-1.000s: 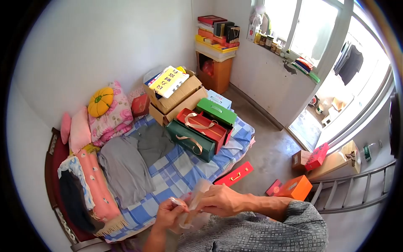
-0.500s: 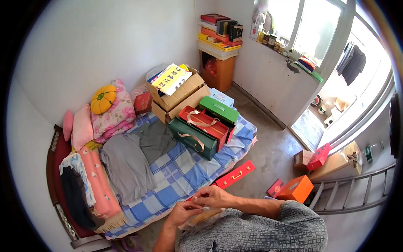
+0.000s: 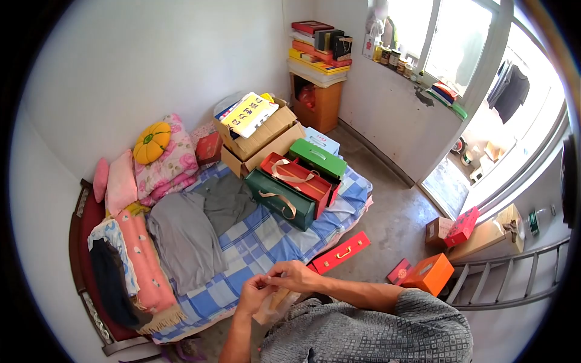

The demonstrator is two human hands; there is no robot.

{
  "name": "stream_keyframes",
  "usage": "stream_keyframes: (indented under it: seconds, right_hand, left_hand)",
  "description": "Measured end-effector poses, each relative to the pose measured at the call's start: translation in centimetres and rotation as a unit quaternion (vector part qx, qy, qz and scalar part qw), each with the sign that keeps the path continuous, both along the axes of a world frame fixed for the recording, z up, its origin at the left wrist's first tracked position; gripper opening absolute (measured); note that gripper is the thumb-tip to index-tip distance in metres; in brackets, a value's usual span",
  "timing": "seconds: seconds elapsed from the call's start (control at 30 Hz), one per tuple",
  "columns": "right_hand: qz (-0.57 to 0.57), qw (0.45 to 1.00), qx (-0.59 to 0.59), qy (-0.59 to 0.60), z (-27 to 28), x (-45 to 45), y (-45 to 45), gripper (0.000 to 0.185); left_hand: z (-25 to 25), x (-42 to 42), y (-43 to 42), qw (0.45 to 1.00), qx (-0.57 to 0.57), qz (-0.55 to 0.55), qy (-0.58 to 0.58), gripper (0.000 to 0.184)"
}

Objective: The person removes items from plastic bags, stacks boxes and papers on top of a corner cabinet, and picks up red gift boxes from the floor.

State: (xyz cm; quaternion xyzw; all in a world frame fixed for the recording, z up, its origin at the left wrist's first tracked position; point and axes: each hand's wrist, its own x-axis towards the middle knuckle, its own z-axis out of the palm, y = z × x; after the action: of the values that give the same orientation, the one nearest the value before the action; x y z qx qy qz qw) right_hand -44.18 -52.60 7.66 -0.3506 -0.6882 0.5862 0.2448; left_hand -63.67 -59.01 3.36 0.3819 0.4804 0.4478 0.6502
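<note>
My left hand [image 3: 255, 294] and my right hand [image 3: 294, 277] meet at the fingertips in front of my body, near the bed's edge. Both are closed in a pinch at the top of a clear plastic bag [image 3: 277, 305], which hangs below them. Something light brown shows inside the bag; its shape is partly hidden by my right hand. Just beyond my right hand lies a red case [image 3: 340, 252] with a gold handle.
The bed [image 3: 242, 254] holds grey cloth [image 3: 184, 236], a green box [image 3: 279, 198], a red box [image 3: 296, 178] and open cartons [image 3: 260, 136]. On the right are an orange box [image 3: 428, 273] and a metal ladder [image 3: 508, 281].
My hands have come together at the fingertips and risen a little. The bag now hangs under them instead of between them. The view has shifted slightly.
</note>
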Motion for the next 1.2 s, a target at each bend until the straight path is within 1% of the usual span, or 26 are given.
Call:
stream_keyframes:
  seconds: [0.07,0.13,0.17,0.2,0.23,0.27,0.33,0.4,0.47,0.53,0.57,0.6,0.63,0.67,0.73,0.77,0.83,0.87,0.93,0.97,1.0,1.07,1.1,1.13,1.2]
  right_hand:
    - [-0.002,1.000,0.016,-0.012,-0.3,-0.5,0.7,0.029]
    - [0.006,0.998,0.067,0.006,-0.4,-0.9,1.3,0.023]
    - [0.006,0.998,0.063,0.004,-1.2,-1.2,1.7,0.023]
    - [-0.005,0.993,0.116,0.015,-2.6,-1.5,2.4,0.021]
    - [-0.015,0.985,0.167,0.026,-4.0,-1.8,3.0,0.020]
    - [-0.013,0.986,0.163,0.023,-5.3,-1.9,3.7,0.020]
    - [-0.003,0.982,0.190,0.010,-7.5,-2.1,5.0,0.020]
    - [0.018,0.985,0.169,-0.008,-9.2,-2.2,6.2,0.020]
    - [0.043,0.988,0.149,0.012,-11.1,-2.5,7.8,0.019]
    - [0.057,0.985,0.160,0.020,-13.7,-2.9,9.2,0.020]
    - [0.055,0.983,0.170,0.028,-15.1,-3.1,9.7,0.021]
    - [0.048,0.991,0.126,-0.003,-15.6,-3.3,10.2,0.021]
    - [0.022,0.995,0.097,0.006,-16.9,-3.9,10.7,0.021]
    - [0.030,0.996,0.081,0.005,-18.0,-4.5,11.3,0.021]
    - [-0.034,0.995,0.088,-0.022,-20.3,-5.4,12.4,0.018]
    - [-0.027,0.997,0.074,-0.024,-21.5,-5.9,13.0,0.018]
    - [-0.064,0.991,0.114,-0.028,-24.1,-6.7,14.2,0.014]
    - [-0.062,0.993,0.101,-0.030,-25.4,-7.1,14.8,0.014]
    - [-0.068,0.983,0.165,-0.035,-27.3,-7.5,15.8,0.011]
    - [-0.067,0.985,0.156,-0.038,-28.0,-7.6,16.3,0.011]
    - [-0.071,0.984,0.155,-0.049,-27.9,-7.8,16.9,0.011]
    - [-0.075,0.984,0.151,-0.060,-28.5,-7.7,17.1,0.011]
    - [-0.088,0.985,0.135,-0.057,-28.8,-7.6,17.3,0.011]
    - [-0.102,0.986,0.118,-0.053,-29.0,-7.5,17.4,0.011]
    - [-0.105,0.984,0.133,-0.051,-29.1,-7.0,17.4,0.010]
  left_hand:
    - [-2.6,-1.0,0.6,1.000,0.005,0.015,-0.024,0.010]
    - [-3.7,-1.5,1.4,0.998,0.005,0.032,-0.049,0.011]
    - [-4.3,-1.8,1.8,0.998,0.005,0.047,-0.040,0.011]
    - [-4.4,-1.9,2.3,0.998,0.004,0.062,-0.031,0.012]
    - [-4.3,-2.0,2.9,0.997,-0.006,0.063,-0.047,0.012]
    - [-4.1,-2.1,3.5,0.997,-0.010,0.065,-0.051,0.012]
    - [-4.0,-2.6,4.6,0.996,-0.034,0.074,-0.045,0.012]
    - [-5.0,-3.1,5.5,0.995,-0.049,0.083,-0.038,0.011]
    - [-6.1,-3.7,6.9,0.997,-0.035,0.072,0.003,0.010]
    - [-8.4,-4.3,8.0,0.997,-0.041,0.071,-0.006,0.009]
    - [-9.7,-4.5,8.6,0.997,-0.049,0.062,0.001,0.009]
    - [-11.0,-4.8,9.1,0.997,-0.059,0.052,0.009,0.008]
    - [-12.1,-5.0,9.8,0.996,-0.074,0.050,0.011,0.007]
    - [-13.2,-5.2,10.8,0.995,-0.086,0.046,0.013,0.007]
    - [-15.4,-5.7,12.6,0.994,-0.095,0.052,0.015,0.006]
    - [-16.4,-6.0,13.3,0.995,-0.090,0.048,0.020,0.005]
    - [-19.3,-6.8,14.7,0.993,-0.102,0.042,0.034,0.007]
    - [-20.7,-7.1,15.2,0.993,-0.099,0.030,0.049,0.009]
    - [-22.7,-7.4,15.9,0.993,-0.109,0.033,0.033,0.013]
    - [-23.6,-7.3,16.2,0.994,-0.104,0.034,0.019,0.016]
    - [-23.7,-7.2,16.6,0.993,-0.112,0.035,0.017,0.016]
    - [-22.6,-7.0,17.5,0.988,-0.144,-0.001,0.055,0.023]
    - [-22.7,-7.3,17.8,0.987,-0.143,-0.036,0.058,0.028]
    - [-22.8,-7.4,17.9,0.987,-0.145,-0.036,0.058,0.028]
    - [-22.9,-7.4,18.0,0.990,-0.110,-0.060,0.063,0.027]
